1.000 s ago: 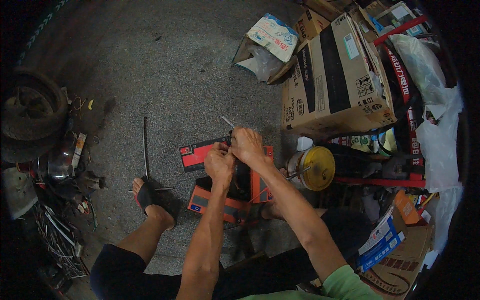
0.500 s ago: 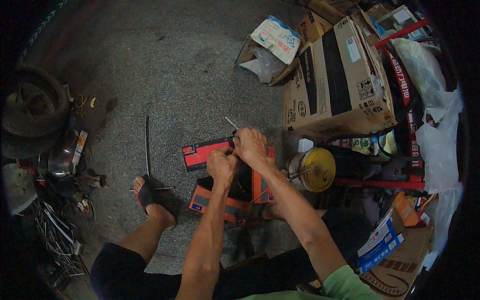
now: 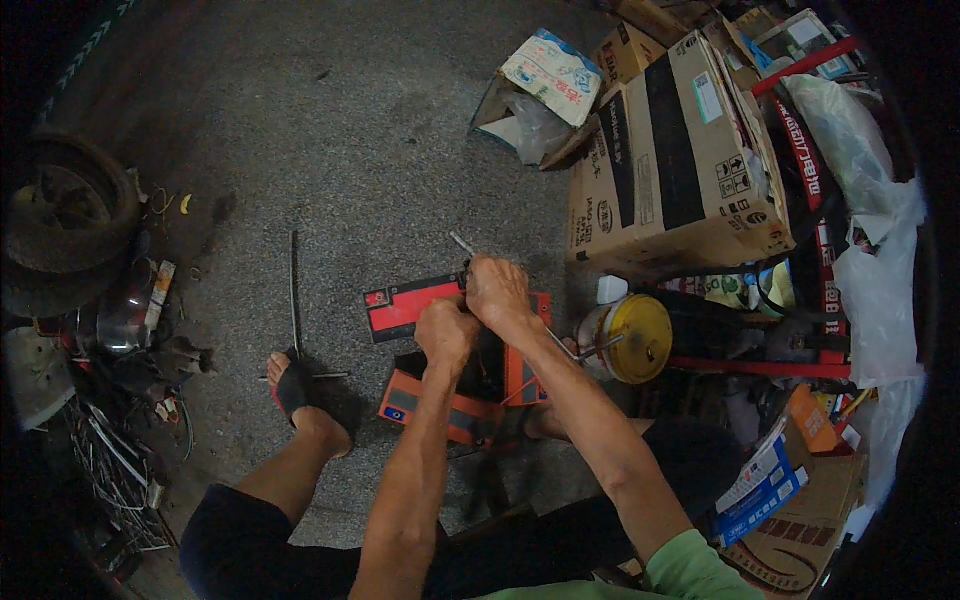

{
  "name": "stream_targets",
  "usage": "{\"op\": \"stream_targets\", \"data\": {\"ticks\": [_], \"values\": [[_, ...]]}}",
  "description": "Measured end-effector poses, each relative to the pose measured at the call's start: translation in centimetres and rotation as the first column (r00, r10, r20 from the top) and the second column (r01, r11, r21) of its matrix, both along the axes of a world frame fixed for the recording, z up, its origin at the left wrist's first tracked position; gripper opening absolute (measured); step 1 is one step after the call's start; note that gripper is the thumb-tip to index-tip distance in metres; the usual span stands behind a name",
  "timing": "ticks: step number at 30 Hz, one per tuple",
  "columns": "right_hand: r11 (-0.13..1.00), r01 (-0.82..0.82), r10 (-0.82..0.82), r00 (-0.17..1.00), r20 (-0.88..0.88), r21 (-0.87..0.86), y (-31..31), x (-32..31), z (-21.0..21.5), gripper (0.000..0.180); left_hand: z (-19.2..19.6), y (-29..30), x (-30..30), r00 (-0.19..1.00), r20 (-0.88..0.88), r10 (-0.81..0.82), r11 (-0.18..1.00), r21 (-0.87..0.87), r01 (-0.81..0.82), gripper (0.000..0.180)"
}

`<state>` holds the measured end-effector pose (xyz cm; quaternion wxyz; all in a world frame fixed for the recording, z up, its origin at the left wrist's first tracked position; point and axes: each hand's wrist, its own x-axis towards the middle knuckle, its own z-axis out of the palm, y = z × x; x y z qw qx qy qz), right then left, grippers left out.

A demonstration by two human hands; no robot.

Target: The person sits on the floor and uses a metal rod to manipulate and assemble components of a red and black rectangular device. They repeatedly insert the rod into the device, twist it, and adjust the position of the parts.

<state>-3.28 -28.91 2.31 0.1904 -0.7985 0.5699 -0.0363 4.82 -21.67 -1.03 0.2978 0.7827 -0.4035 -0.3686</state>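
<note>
My right hand (image 3: 500, 292) is closed around a metal tool (image 3: 461, 242), whose bright end juts out past the knuckles. Pressed close beside it, my left hand (image 3: 446, 328) is in a fist; what its fingers grip is hidden. Both hands are over a red and black battery (image 3: 402, 312) lying on the floor. Nearer to me is an orange and grey battery (image 3: 432, 408). Another orange one (image 3: 524, 375) is partly covered by my right forearm. The dark space between them is mostly hidden by my arms.
Right of my hands is a bucket with a yellow lid (image 3: 640, 340), a metal bar (image 3: 600, 347) against it. Behind it is a large cardboard carton (image 3: 680, 160). A thin T-shaped rod (image 3: 295, 290) lies by my left foot. Tyres (image 3: 70, 205) and scrap (image 3: 115, 460) line the left.
My hands stay over the red battery, with only a slight shift of the right hand and wrist. More of the metal bar by the bucket shows beside my right forearm.
</note>
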Motion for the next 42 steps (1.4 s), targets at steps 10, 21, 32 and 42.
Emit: {"op": "stream_targets", "data": {"ticks": [10,21,32,42], "values": [[1.0,0.031,-0.031,0.999,0.028,-0.002,-0.2,-0.6,-0.4,0.016,0.2,3.0,-1.8,0.988,0.124,-0.091,0.995,-0.019,0.094,0.028],[0.994,0.087,-0.086,0.996,-0.022,0.067,-0.3,0.3,0.3,0.014,-0.6,3.2,-2.0,0.89,-0.438,0.128,0.982,-0.07,-0.175,0.017],[0.993,-0.049,0.045,0.998,-0.034,-0.111,-0.3,-0.1,-0.4,0.013,-0.3,3.3,-3.6,0.519,-0.809,0.277,0.938,0.11,-0.328,0.023],[0.991,-0.068,0.064,0.997,-0.036,-0.112,0.0,0.0,0.3,0.01,-2.1,3.5,-4.1,0.591,-0.757,0.279,0.945,0.108,-0.309,0.024]]}}
